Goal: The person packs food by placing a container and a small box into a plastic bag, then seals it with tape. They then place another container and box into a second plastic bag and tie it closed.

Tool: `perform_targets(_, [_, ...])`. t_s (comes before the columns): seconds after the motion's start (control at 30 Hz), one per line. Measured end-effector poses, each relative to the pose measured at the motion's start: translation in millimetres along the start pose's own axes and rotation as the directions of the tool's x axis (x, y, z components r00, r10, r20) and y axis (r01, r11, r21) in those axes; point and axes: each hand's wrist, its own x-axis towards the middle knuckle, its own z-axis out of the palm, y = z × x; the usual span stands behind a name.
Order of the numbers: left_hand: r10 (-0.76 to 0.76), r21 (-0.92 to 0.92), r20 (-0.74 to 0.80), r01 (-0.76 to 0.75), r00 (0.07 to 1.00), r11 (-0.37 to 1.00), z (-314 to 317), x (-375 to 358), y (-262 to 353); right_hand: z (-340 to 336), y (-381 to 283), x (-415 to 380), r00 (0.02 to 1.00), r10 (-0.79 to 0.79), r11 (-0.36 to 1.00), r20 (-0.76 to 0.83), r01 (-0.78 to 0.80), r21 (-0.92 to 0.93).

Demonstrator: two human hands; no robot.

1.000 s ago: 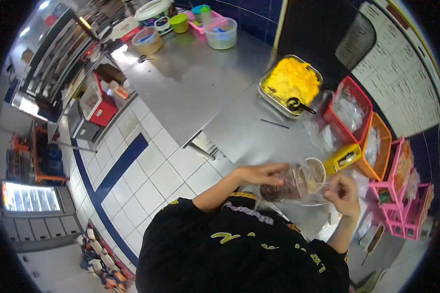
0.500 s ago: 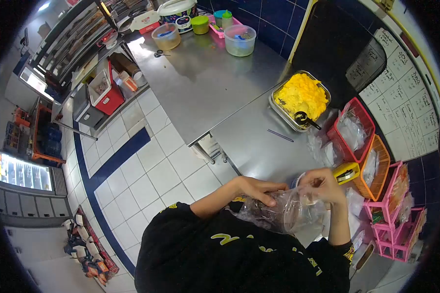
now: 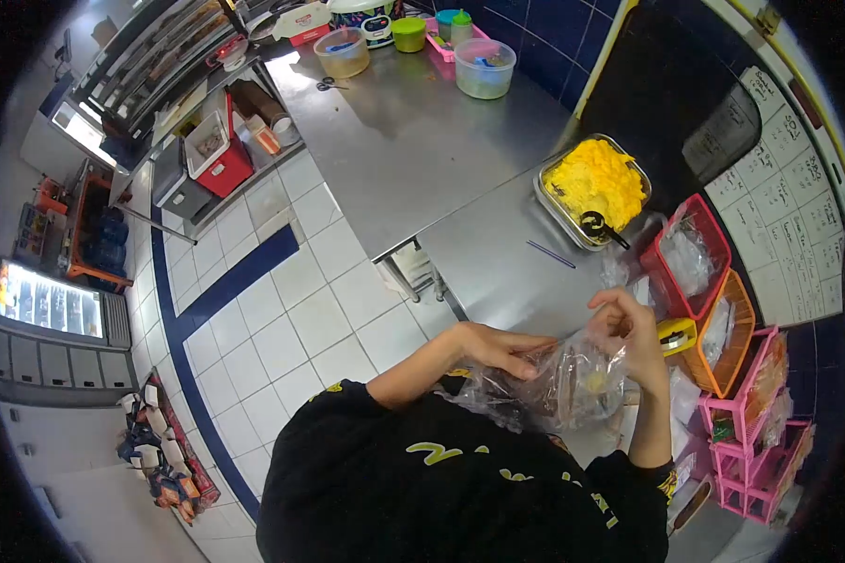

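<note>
Since half a second before, the right hand (image 3: 632,330) had risen, pinching the clear plastic bag (image 3: 554,385); the left hand (image 3: 498,347) stayed clamped on it. Handwriting on the whiteboard (image 3: 784,225) was too small to read.

- Ahead of us the steel counter (image 3: 498,253) lies bare between our hands and the tray of yellow food (image 3: 594,188), crossed only by a thin dark straw (image 3: 551,254).
- To the right, the red basket (image 3: 690,255), orange basket (image 3: 728,328) and pink racks (image 3: 756,422) stand tight together and block that side.
- The yellow box (image 3: 676,333) sits just beside our right hand (image 3: 629,328).
- To our left the counter ends at its edge, with open tiled floor (image 3: 282,319) beyond.
</note>
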Motion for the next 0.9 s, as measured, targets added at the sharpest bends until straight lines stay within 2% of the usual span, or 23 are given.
perform_targets(0.03, [-0.036,0.131,-0.027,0.039,0.999,0.991,0,-2,1,-4,0,-2,1.000,0.016,1.000,-0.014,-0.016,-0.020])
perform_targets(0.07, [-0.035,0.124,-0.003,0.035,0.999,0.992,-1,-5,-1,-10,1,-7,0.999,0.036,0.999,-0.029,-0.037,-0.024])
perform_targets(0.13, [-0.108,0.072,-0.034,0.110,0.994,0.991,-9,-15,-5,-28,4,-19,0.945,-0.179,0.957,-0.273,0.103,-0.271])
perform_targets(0.17, [-0.072,-0.005,-0.013,0.072,0.997,0.997,-10,-21,1,-40,6,-25,0.940,-0.154,0.958,-0.304,0.066,-0.279])
perform_targets(0.23, [-0.018,-0.094,-0.029,0.015,0.999,0.995,-14,-34,3,-64,9,-36,0.825,-0.093,0.983,-0.557,0.167,0.082])
perform_targets(0.27, [0.003,-0.102,-0.069,-0.010,0.998,0.995,-16,-37,-1,-63,7,-38,0.812,-0.080,0.986,-0.577,0.149,0.073])
perform_targets(0.33, [0.023,-0.116,-0.062,-0.030,0.998,0.993,-16,-40,-1,-41,-3,-30,0.875,-0.163,0.970,-0.455,0.227,0.090])
perform_targets(0.4, [0.039,-0.127,-0.069,-0.047,0.997,0.991,-16,-34,2,-17,-14,-17,0.896,-0.276,0.955,-0.347,0.295,0.002])
perform_targets(0.43, [0.071,-0.107,-0.036,-0.074,0.997,0.992,-17,-31,4,-11,-22,-14,0.914,-0.275,0.961,-0.300,0.272,-0.050])
perform_targets(0.47, [0.102,-0.088,-0.004,-0.102,0.995,0.991,-16,-28,7,-6,-28,-11,0.930,-0.269,0.963,-0.251,0.251,-0.101])
perform_targets(0.6, [0.105,-0.029,0.033,-0.104,0.994,0.994,-11,-19,25,5,-22,-2,0.951,-0.178,0.971,-0.251,0.128,-0.204])
perform_targets(0.67, [0.069,0.044,0.010,-0.069,0.998,0.997,-15,-22,28,-12,-18,-6,0.987,-0.008,0.978,-0.163,-0.027,-0.207])
perform_targets(0.7, [0.069,0.042,0.015,-0.069,0.998,0.997,-17,-23,27,-24,-18,-12,0.986,-0.004,0.978,-0.166,-0.031,-0.207])
perform_targets(0.77, [0.088,-0.124,-0.102,-0.100,0.991,0.987,-18,-27,19,-46,-21,-25,0.951,-0.084,0.996,-0.297,0.076,-0.038])
perform_targets(0.8, [0.087,-0.127,-0.098,-0.099,0.991,0.987,-20,-27,17,-44,-20,-26,0.951,-0.080,0.997,-0.299,0.071,-0.038])
perform_targets(0.83, [0.111,-0.099,-0.090,-0.120,0.990,0.988,-23,-26,15,-40,-19,-26,0.968,-0.128,0.945,-0.214,0.184,0.269])
perform_targets(0.87, [0.137,-0.071,-0.080,-0.143,0.987,0.987,-26,-24,16,-38,-17,-27,0.968,-0.204,0.793,-0.147,0.251,0.554])
perform_targets(0.9, [0.140,-0.069,-0.074,-0.145,0.987,0.987,-27,-20,17,-38,-16,-25,0.968,-0.243,0.667,-0.054,0.207,0.716])
